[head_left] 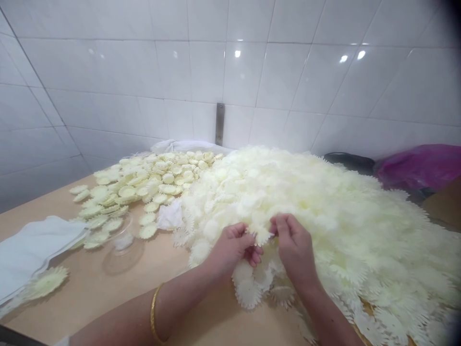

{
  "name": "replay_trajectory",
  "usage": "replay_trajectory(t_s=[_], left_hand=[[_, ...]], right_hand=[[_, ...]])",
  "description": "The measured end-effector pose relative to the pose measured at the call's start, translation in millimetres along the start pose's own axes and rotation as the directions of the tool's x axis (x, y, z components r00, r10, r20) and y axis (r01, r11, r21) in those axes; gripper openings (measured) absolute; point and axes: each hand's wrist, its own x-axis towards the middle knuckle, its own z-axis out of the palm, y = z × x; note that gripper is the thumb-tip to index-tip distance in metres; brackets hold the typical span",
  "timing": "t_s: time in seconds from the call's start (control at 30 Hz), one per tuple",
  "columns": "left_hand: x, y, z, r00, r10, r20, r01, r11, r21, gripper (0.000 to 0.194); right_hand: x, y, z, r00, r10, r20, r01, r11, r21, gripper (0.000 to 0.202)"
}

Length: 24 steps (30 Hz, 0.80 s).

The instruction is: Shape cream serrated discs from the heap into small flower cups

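Observation:
Pinched in my left hand is a pale yellow, flower-shaped piece with a toothed edge, thin like cloth or paper. My right hand is closed, thumb and fingers together at the piece's right edge; the exact grip is partly hidden. Both hands are over the front of a large heap of similar loose flower pieces. Some hang down at the table edge of the heap, below my hands. A gold bangle circles my left wrist.
Several thicker, round flower pieces are piled at the back left of the tan table. Nearer are a clear dish, white sheets and a crumpled white scrap. Behind stand a tiled wall and a purple bag.

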Motion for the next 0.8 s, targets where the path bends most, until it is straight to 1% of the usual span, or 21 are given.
replay_trajectory(t_s=[0.07, 0.17, 0.23, 0.33, 0.47, 0.5, 0.6, 0.63, 0.7, 0.8], left_hand=[[0.7, 0.3, -1.3, 0.999, 0.018, -0.033, -0.019, 1.000, -0.011, 0.018], [1.9, 0.0, -3.4, 0.998, 0.046, -0.038, -0.047, 0.999, -0.021, 0.013], [2.4, -0.8, -4.2, 0.998, 0.066, -0.018, -0.066, 0.998, -0.023, 0.013], [2.0, -1.9, -3.4, 0.997, 0.082, -0.012, -0.083, 0.996, -0.034, 0.017], [0.7, -1.4, -2.0, 0.998, 0.067, 0.021, -0.067, 0.998, -0.001, 0.026], [0.6, -1.1, -2.2, 0.998, 0.065, 0.025, -0.066, 0.998, 0.011, 0.028], [0.6, -0.1, -3.7, 0.998, 0.058, 0.020, -0.058, 0.998, 0.025, 0.024], [0.5, 0.4, -4.2, 0.998, 0.051, 0.028, -0.052, 0.998, 0.026, 0.022], [0.3, 1.6, -4.8, 0.998, 0.025, 0.058, -0.026, 0.999, 0.030, 0.022], [0.2, 2.8, -4.7, 0.996, -0.036, 0.077, 0.033, 0.998, 0.044, 0.021]], right_hand=[[0.4, -0.5, -2.2, 0.999, -0.015, 0.052, 0.011, 0.997, 0.072, 0.028], [-1.9, -1.7, -2.6, 0.976, -0.115, 0.187, 0.098, 0.990, 0.098, 0.023], [-3.7, -1.8, -1.8, 0.953, -0.172, 0.250, 0.158, 0.984, 0.076, 0.030], [-4.7, -1.1, -1.1, 0.932, -0.199, 0.302, 0.191, 0.980, 0.057, 0.036], [-4.4, -1.9, -0.8, 0.923, -0.192, 0.335, 0.173, 0.981, 0.085, 0.043], [-4.3, -2.7, -0.8, 0.922, -0.189, 0.337, 0.166, 0.981, 0.097, 0.041], [-3.7, -5.0, -1.2, 0.906, -0.190, 0.378, 0.141, 0.978, 0.155, 0.015], [-3.3, -5.4, -1.6, 0.899, -0.189, 0.394, 0.128, 0.976, 0.176, 0.011], [-2.2, -5.0, -2.4, 0.896, -0.180, 0.407, 0.098, 0.972, 0.214, 0.011], [-0.7, -2.2, -1.9, 0.911, -0.157, 0.382, 0.068, 0.969, 0.236, 0.015]])
